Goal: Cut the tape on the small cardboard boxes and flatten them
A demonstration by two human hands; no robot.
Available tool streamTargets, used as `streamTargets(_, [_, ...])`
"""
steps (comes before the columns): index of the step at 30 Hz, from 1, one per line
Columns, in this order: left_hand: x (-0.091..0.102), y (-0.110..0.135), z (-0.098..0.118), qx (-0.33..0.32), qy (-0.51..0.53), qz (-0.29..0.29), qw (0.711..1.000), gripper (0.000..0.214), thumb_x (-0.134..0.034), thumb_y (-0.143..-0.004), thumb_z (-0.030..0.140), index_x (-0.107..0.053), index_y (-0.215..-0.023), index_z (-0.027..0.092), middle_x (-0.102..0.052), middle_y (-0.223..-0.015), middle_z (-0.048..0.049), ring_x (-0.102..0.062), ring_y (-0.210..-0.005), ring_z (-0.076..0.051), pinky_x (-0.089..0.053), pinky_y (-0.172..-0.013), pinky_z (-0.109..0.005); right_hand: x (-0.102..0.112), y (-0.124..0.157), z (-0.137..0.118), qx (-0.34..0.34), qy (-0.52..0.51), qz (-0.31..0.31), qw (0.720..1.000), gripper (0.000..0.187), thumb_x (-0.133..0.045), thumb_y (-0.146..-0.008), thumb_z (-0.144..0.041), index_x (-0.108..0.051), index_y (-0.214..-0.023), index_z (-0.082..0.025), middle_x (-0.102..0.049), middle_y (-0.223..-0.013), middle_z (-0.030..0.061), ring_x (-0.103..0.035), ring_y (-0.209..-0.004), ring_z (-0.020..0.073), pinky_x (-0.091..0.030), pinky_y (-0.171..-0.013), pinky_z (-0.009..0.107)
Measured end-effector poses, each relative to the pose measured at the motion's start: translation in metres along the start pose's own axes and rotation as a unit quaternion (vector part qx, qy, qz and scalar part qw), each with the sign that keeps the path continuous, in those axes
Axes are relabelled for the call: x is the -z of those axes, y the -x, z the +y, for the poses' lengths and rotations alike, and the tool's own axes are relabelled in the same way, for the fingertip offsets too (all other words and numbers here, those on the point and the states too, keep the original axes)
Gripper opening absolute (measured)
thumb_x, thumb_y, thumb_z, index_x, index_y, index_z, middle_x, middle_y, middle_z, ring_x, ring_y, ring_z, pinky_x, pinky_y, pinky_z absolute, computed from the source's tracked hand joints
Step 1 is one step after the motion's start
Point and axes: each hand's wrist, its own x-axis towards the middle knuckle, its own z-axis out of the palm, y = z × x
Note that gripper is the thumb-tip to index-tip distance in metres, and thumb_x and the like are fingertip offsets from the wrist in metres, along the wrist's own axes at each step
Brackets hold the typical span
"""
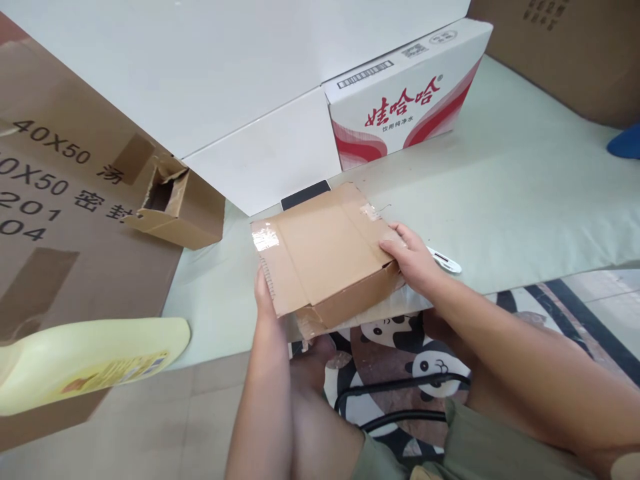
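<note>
A brown cardboard box (325, 247) is held between my two hands at the near edge of the cloth-covered table. Pieces of clear tape shine at its left and right corners, and its lid panel lies over the top. My left hand (263, 291) grips the left side, its fingers mostly hidden behind the box. My right hand (407, 253) is closed on the right side, thumb on top. Just beyond that hand lies a white utility knife (445, 260), partly covered by it. A dark flat strip (306, 195) shows behind the box.
A white and red carton (405, 107) stands at the back beside large white panels (265, 153). At left are a small open cardboard box (187, 207), a big printed carton (65, 200) and a pale yellow bottle (95, 360). A blue object (625, 142) sits at far right.
</note>
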Motion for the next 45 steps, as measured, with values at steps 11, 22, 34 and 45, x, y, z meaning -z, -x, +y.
streamTargets(11, [0.008, -0.004, -0.003, -0.037, -0.03, -0.001, 0.999, 0.033, -0.074, -0.061, 0.049, -0.067, -0.073, 0.019, -0.071, -0.074, -0.0038, -0.067, -0.068, -0.02, -0.052, -0.064, -0.03, -0.005, -0.002, -0.007, -0.014, -0.061, -0.01, 0.998, 0.026, -0.055, -0.083, -0.046, -0.064, -0.09, -0.023, -0.066, -0.084, -0.0007, -0.059, -0.081, 0.0193, -0.045, -0.076, 0.032])
streamTargets(22, [0.01, -0.01, -0.006, 0.023, 0.031, 0.049, 0.998, 0.027, -0.061, -0.069, 0.042, -0.069, -0.079, 0.018, -0.072, -0.079, -0.0025, -0.067, -0.076, -0.02, -0.051, -0.075, -0.03, -0.004, 0.0, -0.011, -0.023, -0.05, -0.028, 0.998, 0.026, -0.056, -0.083, -0.047, -0.061, -0.092, -0.024, -0.065, -0.087, -0.0013, -0.058, -0.082, 0.0191, -0.043, -0.08, 0.033])
streamTargets(34, [0.011, -0.008, -0.003, -0.081, -0.084, 0.042, 0.992, 0.03, -0.07, -0.061, 0.043, -0.051, -0.061, 0.019, -0.054, -0.058, 0.0042, -0.052, -0.054, -0.011, -0.041, -0.054, -0.023, -0.003, 0.0, -0.009, -0.022, -0.042, -0.029, 0.998, 0.022, -0.055, -0.084, -0.044, -0.061, -0.092, -0.025, -0.066, -0.091, -0.0009, -0.06, -0.088, 0.0208, -0.044, -0.084, 0.035])
streamTargets(45, [0.006, -0.003, 0.001, -0.088, -0.101, 0.051, 0.99, 0.03, -0.07, -0.059, 0.042, -0.049, -0.059, 0.019, -0.05, -0.058, 0.0051, -0.048, -0.054, -0.01, -0.038, -0.054, -0.024, -0.003, -0.001, -0.008, -0.015, -0.042, -0.031, 0.999, 0.022, -0.055, -0.084, -0.045, -0.062, -0.091, -0.025, -0.066, -0.092, -0.0003, -0.059, -0.09, 0.0209, -0.043, -0.085, 0.035])
